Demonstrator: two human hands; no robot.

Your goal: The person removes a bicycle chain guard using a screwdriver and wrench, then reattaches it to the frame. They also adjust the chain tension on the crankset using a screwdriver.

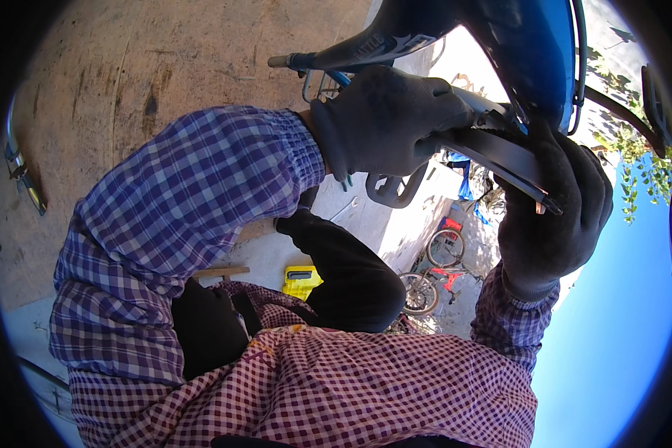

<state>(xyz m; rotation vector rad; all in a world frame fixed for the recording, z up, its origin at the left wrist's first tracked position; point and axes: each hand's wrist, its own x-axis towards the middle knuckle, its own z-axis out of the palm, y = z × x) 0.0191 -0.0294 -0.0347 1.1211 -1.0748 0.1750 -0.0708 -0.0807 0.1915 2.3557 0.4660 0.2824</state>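
Observation:
My left hand, in a dark grey glove, is closed with its fingers pinched on the near end of a dark, flat, strip-shaped part. Its exact kind I cannot make out. My right hand, in a matching glove, curls round the other end from behind, where a narrow tip sticks out. Just above both hands is a glossy blue bicycle frame with a dark tube section bearing print. A small bit of bare metal shows between the gloves, and the fingertips of my right hand are partly hidden by the strip.
Below lie a yellow case and a wrench on pale ground. A bicycle with a red frame lies further off. A stained wooden board fills the left side, with a metal bar on it. Leafy stems hang at right.

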